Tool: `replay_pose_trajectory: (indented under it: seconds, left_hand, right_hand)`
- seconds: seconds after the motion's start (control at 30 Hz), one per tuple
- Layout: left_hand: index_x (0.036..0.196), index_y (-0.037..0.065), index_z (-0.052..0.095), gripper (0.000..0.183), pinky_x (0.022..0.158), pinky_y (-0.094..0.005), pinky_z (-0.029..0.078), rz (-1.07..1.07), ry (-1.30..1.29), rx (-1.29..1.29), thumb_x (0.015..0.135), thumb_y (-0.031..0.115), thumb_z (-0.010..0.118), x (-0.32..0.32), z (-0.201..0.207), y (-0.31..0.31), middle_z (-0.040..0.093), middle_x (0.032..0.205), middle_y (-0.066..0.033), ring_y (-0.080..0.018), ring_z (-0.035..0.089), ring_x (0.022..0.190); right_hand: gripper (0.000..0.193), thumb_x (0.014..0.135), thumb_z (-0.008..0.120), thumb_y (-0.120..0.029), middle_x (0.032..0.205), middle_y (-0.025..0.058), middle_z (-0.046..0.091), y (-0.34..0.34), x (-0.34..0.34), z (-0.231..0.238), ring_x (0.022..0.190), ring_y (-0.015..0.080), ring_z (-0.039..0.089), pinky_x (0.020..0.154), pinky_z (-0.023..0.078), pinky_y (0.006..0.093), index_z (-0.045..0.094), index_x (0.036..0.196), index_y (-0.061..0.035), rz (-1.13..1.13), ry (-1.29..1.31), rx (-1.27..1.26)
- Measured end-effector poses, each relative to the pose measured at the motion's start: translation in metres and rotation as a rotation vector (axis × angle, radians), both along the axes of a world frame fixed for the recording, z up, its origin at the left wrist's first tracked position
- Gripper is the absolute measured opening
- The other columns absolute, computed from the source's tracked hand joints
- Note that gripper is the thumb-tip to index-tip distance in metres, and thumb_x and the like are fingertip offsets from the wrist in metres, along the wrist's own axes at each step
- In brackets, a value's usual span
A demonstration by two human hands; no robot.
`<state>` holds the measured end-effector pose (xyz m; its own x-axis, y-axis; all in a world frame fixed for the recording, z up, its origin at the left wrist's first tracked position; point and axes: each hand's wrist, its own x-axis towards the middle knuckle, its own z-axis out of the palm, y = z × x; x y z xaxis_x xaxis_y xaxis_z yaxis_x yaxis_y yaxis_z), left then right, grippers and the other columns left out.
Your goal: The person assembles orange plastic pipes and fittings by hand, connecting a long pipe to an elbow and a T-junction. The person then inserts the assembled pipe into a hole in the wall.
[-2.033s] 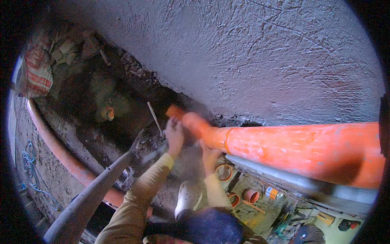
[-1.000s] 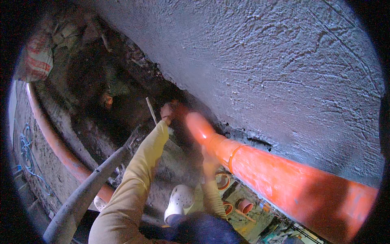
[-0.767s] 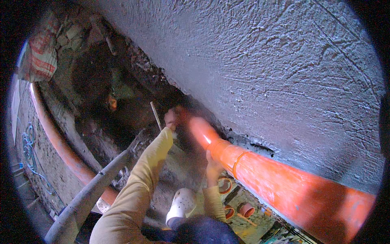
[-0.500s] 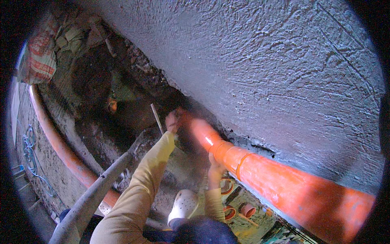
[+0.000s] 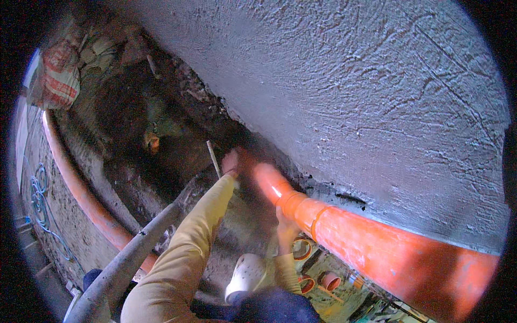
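A long orange drain pipe [image 5: 398, 258] runs along the rough wall from the lower right, with a collar and a bent orange fitting [image 5: 272, 180] at its far end. My left hand [image 5: 230, 160] is at the dark far end of that fitting; its fingers are smeared and dim, so their grip is unclear. Against the near side of the pipe, just below the collar, my right hand [image 5: 285, 222] wraps around from underneath, its fingertips partly hidden behind the pipe. A thin pale stick [image 5: 213, 157] stands up just left of my left hand.
The grey plastered wall [image 5: 334, 97] rises close on the right. A dug pit holds another orange pipe end [image 5: 153, 143]. A grey pole [image 5: 134, 247], a curved orange conduit [image 5: 86, 199], a blue hose [image 5: 40, 199] and a striped sack [image 5: 59, 78] lie leftward; pipe pieces [image 5: 328, 280] sit below right.
The view has shifted slightly. My left hand has moved a little around the fitting's far end, while my right hand stays against the pipe near the collar.
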<state>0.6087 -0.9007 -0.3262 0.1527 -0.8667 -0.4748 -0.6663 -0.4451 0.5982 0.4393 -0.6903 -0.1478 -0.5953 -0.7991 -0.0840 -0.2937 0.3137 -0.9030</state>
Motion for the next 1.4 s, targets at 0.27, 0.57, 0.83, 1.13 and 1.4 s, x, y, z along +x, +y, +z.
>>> replay_pose_trajectory:
  seconds: [0.27,0.57,0.83,1.13,1.4]
  left_hand:
    - [0.117,0.009,0.071,0.054,0.087,-0.0553,0.055,-0.026,-0.219,-0.311,0.098,0.056,0.051,0.006,-0.117,0.015,0.071,0.112,-0.0221,-0.0428,0.069,0.101]
    - [0.112,0.019,0.077,0.049,0.081,-0.0562,0.056,0.208,0.008,-0.391,0.099,0.058,0.050,-0.028,-0.070,0.026,0.075,0.102,-0.0189,-0.0445,0.071,0.088]
    - [0.107,0.012,0.076,0.053,0.077,-0.0561,0.057,0.152,-0.022,-0.256,0.102,0.056,0.048,-0.033,-0.046,0.019,0.074,0.099,-0.0208,-0.0446,0.071,0.085]
    - [0.101,0.008,0.076,0.063,0.082,-0.0579,0.054,0.222,-0.035,-0.103,0.103,0.060,0.040,-0.017,-0.075,0.010,0.073,0.102,-0.0234,-0.0481,0.069,0.093]
    - [0.115,0.011,0.078,0.063,0.089,-0.0534,0.054,0.356,0.077,-0.057,0.102,0.062,0.042,-0.039,-0.043,0.025,0.075,0.108,-0.0187,-0.0443,0.070,0.100]
  right_hand:
    - [0.052,0.088,0.085,-0.019,0.127,0.0157,0.066,0.000,0.014,0.013,0.114,0.0308,0.060,0.104,0.046,0.0447,0.061,0.128,0.0032,-0.026,0.015,0.092]
    - [0.056,0.084,0.086,-0.013,0.131,0.0140,0.064,0.001,-0.015,-0.021,0.117,0.0291,0.059,0.107,0.045,0.0442,0.059,0.131,0.0015,-0.142,-0.106,-0.062]
    - [0.061,0.083,0.087,-0.011,0.134,0.0145,0.062,-0.009,-0.005,-0.011,0.119,0.0292,0.059,0.110,0.044,0.0435,0.057,0.135,0.0010,-0.227,-0.056,-0.066]
    - [0.061,0.084,0.087,-0.014,0.139,0.0160,0.061,-0.015,-0.011,-0.029,0.126,0.0292,0.056,0.113,0.041,0.0440,0.058,0.135,0.0009,-0.202,-0.053,-0.008]
    - [0.067,0.081,0.088,-0.011,0.140,0.0158,0.060,-0.022,-0.009,-0.009,0.127,0.0305,0.057,0.114,0.040,0.0453,0.055,0.138,0.0013,-0.214,0.098,0.042]
